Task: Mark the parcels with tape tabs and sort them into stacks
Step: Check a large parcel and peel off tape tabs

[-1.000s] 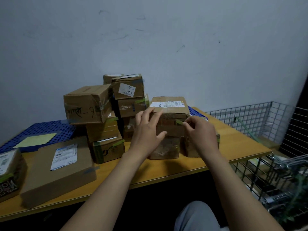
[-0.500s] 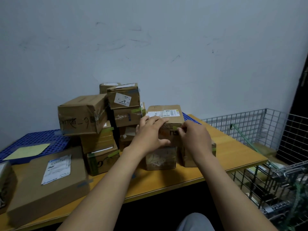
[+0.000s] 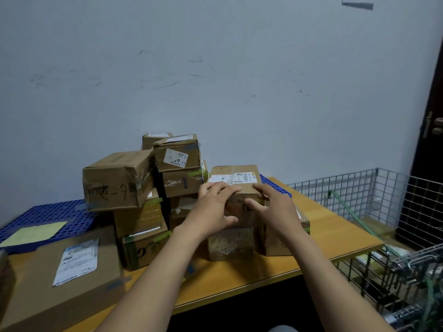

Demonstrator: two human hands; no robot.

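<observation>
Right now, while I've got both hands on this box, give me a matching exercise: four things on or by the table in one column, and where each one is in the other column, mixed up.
Things:
1. labelled parcel
2. flat parcel
3. yellow sheet
4. wire cage

Places:
A. lying on the blue grid board
B. right of the table
C. gripped by the left hand and right hand, on top of a stack
D. at the table's near left

Pairs: 1-C, 2-D, 3-A, 4-B.
</observation>
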